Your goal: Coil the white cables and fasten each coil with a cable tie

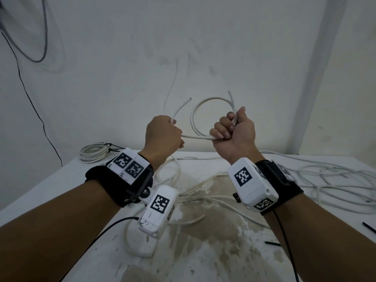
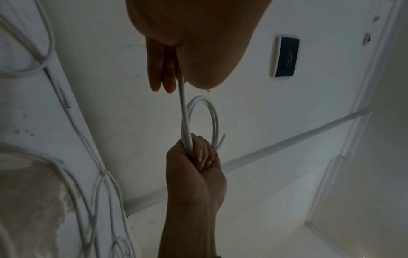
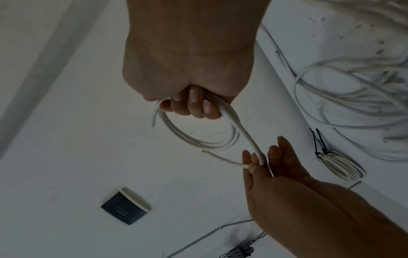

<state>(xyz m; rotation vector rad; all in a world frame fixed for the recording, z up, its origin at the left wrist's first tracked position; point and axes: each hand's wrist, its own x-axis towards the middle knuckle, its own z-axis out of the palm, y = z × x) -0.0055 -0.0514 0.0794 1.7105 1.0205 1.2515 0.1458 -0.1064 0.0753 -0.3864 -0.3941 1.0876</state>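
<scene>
Both hands are raised above the table (image 1: 61, 180) with one white cable between them. My right hand (image 1: 225, 129) grips a small coil (image 1: 211, 98) of that cable in a fist; the loops stand up from the fist (image 3: 189, 104) and show as a ring (image 2: 214, 120). A short stretch of cable (image 1: 195, 136) runs left to my left hand (image 1: 171, 127), which pinches it between thumb and fingers (image 3: 253, 162). Beyond the pinch the free end (image 1: 183, 104) curves upward. From the left wrist, the cable (image 2: 183, 104) runs from my left fingers (image 2: 165, 78) to the right hand (image 2: 198, 157).
A finished white coil with a black tie (image 1: 93, 152) lies at the table's back left corner. Loose white cables (image 1: 335, 180) sprawl over the right side and the stained middle. Black cable ties (image 1: 272, 243) lie near the front right. A wall stands close behind.
</scene>
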